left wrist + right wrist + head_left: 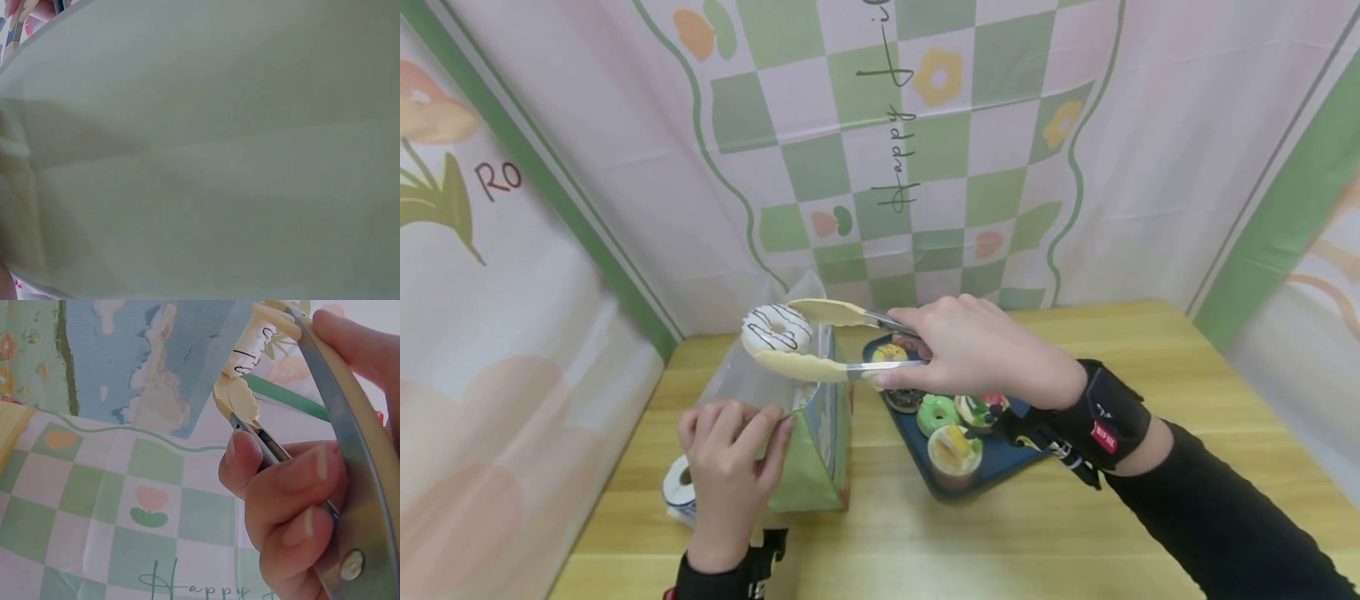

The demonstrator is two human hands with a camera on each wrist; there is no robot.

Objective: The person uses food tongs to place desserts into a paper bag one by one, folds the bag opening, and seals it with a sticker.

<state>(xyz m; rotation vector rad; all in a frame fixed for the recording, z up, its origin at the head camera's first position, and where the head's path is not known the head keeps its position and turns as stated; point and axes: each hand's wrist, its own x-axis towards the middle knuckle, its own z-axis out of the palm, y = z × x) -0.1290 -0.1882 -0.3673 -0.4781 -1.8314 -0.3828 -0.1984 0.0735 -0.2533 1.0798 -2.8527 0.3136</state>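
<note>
My right hand (977, 346) grips a pair of tongs (805, 367) with metal arms and cream tips. Between the tips is a white doughnut (760, 333) with thin dark stripes, held over the mouth of a paper bag (808, 471). In the right wrist view, the doughnut (250, 353) shows edge-on between the tong tips, with the bag's painted blue side (119, 369) behind. My left hand (730, 467) pinches the bag's near top edge between thumb and fingers. The bag's plain greenish panel (219, 169) fills most of the left wrist view.
A dark blue tray (1011, 462) right of the bag carries several pastries, among them a green doughnut (927, 414) and a fruit-topped cup (953, 457). Left of the bag, partly behind my left hand, is a white roll (673, 492). Patterned cloth (865, 167) encloses the wooden table (917, 550).
</note>
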